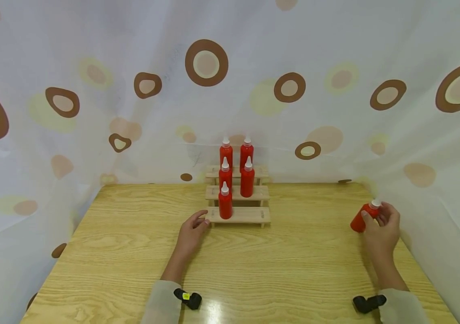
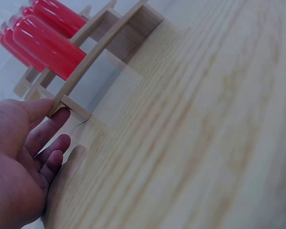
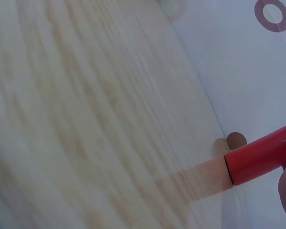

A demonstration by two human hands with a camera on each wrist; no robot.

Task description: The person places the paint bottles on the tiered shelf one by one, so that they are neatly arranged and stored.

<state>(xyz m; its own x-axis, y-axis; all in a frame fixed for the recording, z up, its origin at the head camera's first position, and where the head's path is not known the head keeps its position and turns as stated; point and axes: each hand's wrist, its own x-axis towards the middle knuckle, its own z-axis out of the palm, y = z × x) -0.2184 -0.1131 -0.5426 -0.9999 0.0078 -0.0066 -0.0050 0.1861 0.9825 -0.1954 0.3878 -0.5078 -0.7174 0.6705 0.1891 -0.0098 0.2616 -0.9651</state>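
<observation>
A stepped wooden rack (image 1: 250, 215) of three tiers carries several red squeeze bottles (image 1: 247, 182) with white nozzle caps. On its lowest tier one bottle (image 1: 225, 204) stands at the left end. My left hand (image 1: 190, 231) pinches the front left corner of that tier, thumb on top and index finger below, as the left wrist view shows. Far to the right, my right hand (image 1: 382, 229) grips another red bottle (image 1: 362, 218) near its white cap. That bottle tilts, its base low over the table; in the right wrist view the red body (image 3: 260, 158) enters from the right edge.
The wood-grain table (image 1: 294, 265) runs up to a patterned sheet (image 1: 254, 58) at the back and both sides. The rack stands at the table's back edge, near the sheet. The right hand is near the right-hand side of the sheet.
</observation>
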